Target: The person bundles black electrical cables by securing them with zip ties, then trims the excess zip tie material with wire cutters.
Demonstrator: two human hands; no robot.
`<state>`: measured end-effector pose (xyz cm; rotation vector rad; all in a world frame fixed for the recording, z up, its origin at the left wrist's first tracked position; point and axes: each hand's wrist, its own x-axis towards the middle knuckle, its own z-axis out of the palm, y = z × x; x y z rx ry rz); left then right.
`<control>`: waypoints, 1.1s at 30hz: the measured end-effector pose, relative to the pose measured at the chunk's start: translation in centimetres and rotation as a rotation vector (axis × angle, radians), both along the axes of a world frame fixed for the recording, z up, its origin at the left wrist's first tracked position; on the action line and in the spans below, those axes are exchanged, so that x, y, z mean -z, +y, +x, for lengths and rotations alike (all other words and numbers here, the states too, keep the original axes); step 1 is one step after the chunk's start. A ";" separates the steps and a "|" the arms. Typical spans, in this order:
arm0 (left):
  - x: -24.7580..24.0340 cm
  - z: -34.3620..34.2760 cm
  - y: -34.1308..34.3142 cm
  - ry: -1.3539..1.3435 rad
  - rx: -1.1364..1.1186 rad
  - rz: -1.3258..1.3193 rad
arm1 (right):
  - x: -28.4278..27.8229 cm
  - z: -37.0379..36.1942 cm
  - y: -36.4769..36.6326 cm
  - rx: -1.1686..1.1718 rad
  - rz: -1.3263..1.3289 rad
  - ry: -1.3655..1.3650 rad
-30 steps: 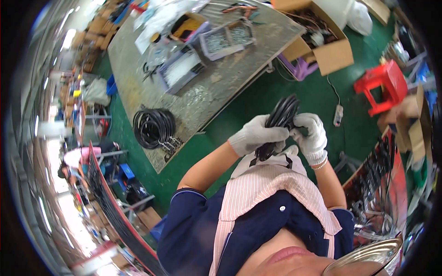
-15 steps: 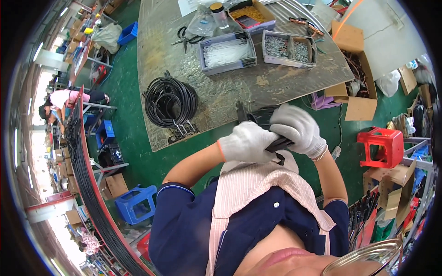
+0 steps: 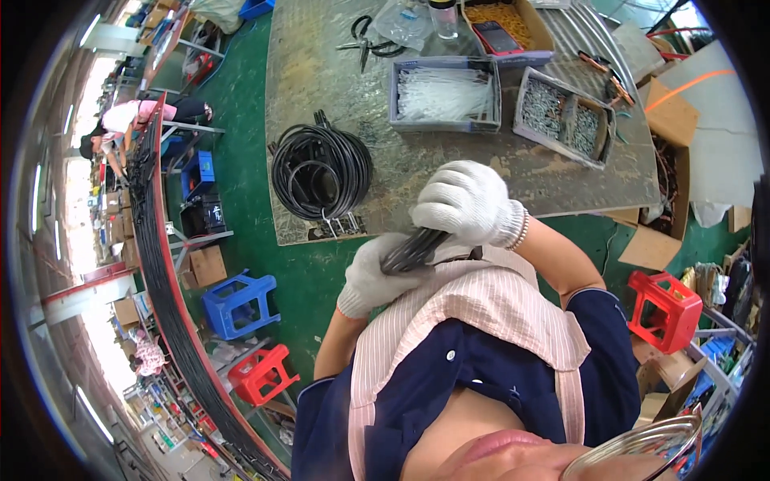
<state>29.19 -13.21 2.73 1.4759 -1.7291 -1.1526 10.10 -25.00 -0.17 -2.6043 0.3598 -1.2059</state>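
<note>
A bundle of black cable (image 3: 415,250) is held just in front of the wearer's striped apron, at the centre of the frame, short of the table's near edge. Both hands wear pale knitted gloves: the left hand (image 3: 375,276) is curled around the lower end, the right hand (image 3: 465,204) closed over the upper end (its fingertips are hidden beneath). Half a second ago the right hand was a blur and cable stuck out past the left; now only a short stretch shows between the fists, so the bundle looks more fully gathered and firmly gripped. Beyond, on the worn table (image 3: 309,92), a larger black coil (image 3: 353,176) lies left of centre. Above sit a tray of thin white strips (image 3: 445,126) and, to its right, a divided box of small metal parts (image 3: 553,151).
</note>
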 end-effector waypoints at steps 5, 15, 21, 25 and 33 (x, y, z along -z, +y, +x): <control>-0.5 -0.8 -2.2 0.249 -0.383 0.648 | 4.1 2.2 -4.8 -0.182 0.177 0.027; 1.3 -3.1 -0.2 -0.038 -0.871 0.627 | 15.4 -0.5 -21.5 0.388 0.415 0.867; 0.6 -4.4 0.8 -0.037 -1.063 0.631 | 16.7 -0.1 -22.2 0.419 0.423 1.009; 0.6 -4.7 1.4 -0.031 -1.146 0.601 | 16.2 -0.8 -21.9 0.399 0.430 0.880; 1.3 -2.9 4.5 0.121 -1.303 0.520 | 7.7 0.9 -15.5 -0.021 0.683 0.319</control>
